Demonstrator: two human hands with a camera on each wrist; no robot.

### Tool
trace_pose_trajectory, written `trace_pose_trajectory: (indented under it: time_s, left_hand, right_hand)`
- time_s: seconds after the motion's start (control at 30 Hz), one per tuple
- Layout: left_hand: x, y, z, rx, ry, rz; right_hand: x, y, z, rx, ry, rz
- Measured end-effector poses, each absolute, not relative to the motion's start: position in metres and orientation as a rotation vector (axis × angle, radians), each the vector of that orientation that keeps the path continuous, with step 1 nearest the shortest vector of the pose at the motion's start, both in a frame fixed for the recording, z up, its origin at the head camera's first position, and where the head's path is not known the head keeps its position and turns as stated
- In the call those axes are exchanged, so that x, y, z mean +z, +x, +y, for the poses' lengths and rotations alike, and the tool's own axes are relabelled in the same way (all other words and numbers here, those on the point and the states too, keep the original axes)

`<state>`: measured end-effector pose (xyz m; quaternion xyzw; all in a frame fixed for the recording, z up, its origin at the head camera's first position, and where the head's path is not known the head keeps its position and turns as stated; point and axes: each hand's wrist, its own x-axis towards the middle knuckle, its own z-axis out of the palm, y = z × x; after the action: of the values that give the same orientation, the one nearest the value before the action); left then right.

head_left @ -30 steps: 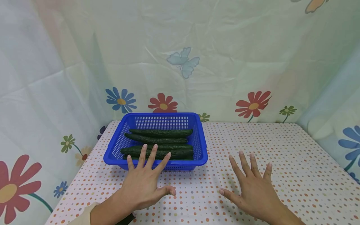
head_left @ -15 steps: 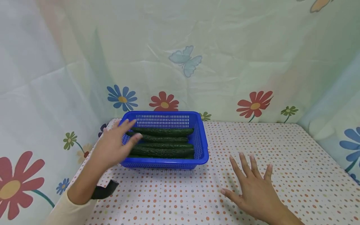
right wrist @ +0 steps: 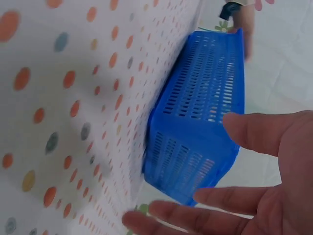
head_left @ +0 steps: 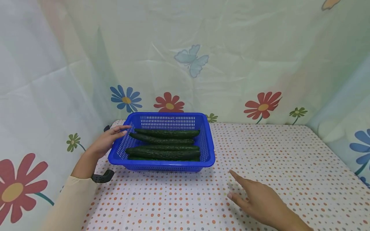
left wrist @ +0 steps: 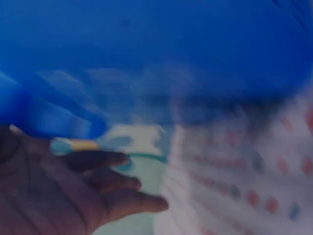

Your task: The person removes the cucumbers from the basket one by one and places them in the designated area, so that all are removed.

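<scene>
A blue plastic basket (head_left: pixel 162 163) sits toward the back left of the table, holding several dark green cucumbers (head_left: pixel 166 154) laid side by side. My left hand (head_left: pixel 105 141) is at the basket's left side, with fingertips over the rim. In the blurred left wrist view, the fingers (left wrist: pixel 132 203) extend below the basket wall; whether they touch it I cannot tell. Away from the basket, my right hand (head_left: pixel 261 199) hovers over the table at the front right with fingers extended and nothing held. The right wrist view shows its thumb (right wrist: pixel 259 129) spread from the fingers.
A dotted white cloth (head_left: pixel 162 205) covers the table. Behind it and along both sides hangs a pale curtain (head_left: pixel 231 64) printed with flowers and butterflies. A black strap (head_left: pixel 103 177) is on the left wrist.
My left hand has moved left and back, from in front of the basket to its left side. The right hand has turned onto its side while staying in place.
</scene>
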<state>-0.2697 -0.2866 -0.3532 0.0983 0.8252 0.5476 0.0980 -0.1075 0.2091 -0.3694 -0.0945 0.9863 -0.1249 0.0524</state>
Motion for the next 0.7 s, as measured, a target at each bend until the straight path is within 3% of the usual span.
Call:
trace_pose_trajectory:
  time_s: [0.7]
  left_hand:
    - [-0.378,-0.280,-0.285,1.767,0.355,2.283]
  right_hand:
    - [-0.346,-0.120,0.164,-0.740,-0.769,2.945]
